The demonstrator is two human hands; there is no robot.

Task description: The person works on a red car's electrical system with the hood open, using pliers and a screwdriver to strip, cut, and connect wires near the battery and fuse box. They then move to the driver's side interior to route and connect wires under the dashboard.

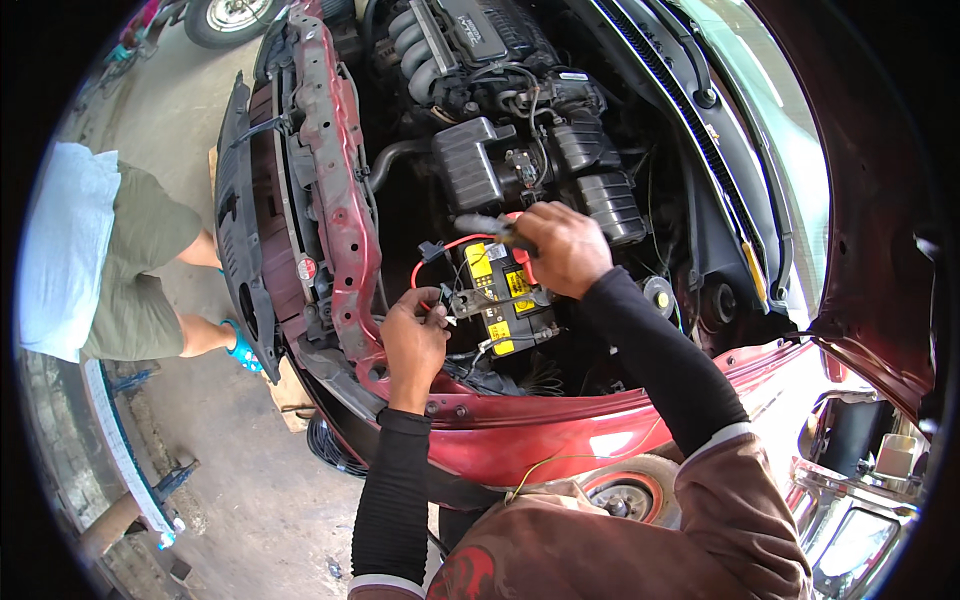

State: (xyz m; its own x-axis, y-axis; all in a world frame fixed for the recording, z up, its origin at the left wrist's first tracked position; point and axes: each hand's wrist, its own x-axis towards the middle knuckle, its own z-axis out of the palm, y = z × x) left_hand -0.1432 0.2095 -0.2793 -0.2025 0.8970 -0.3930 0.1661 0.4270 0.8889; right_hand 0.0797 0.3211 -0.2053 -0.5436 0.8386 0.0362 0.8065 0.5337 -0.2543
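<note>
Red wire (440,250) runs to the battery (500,295) low in the engine bay. Left hand (412,340) pinches a clamp; right hand (560,248) grips a tool. Advise keeping metal clear of both posts.

Open engine bay of a red car (345,215), black battery (505,295) with yellow labels, left hand (413,345) pinching a red cable (432,262) beside the battery, right hand (560,248) gripping a grey-handled tool (482,225) above it, another person (130,265) standing at left on concrete floor (240,470).
</note>
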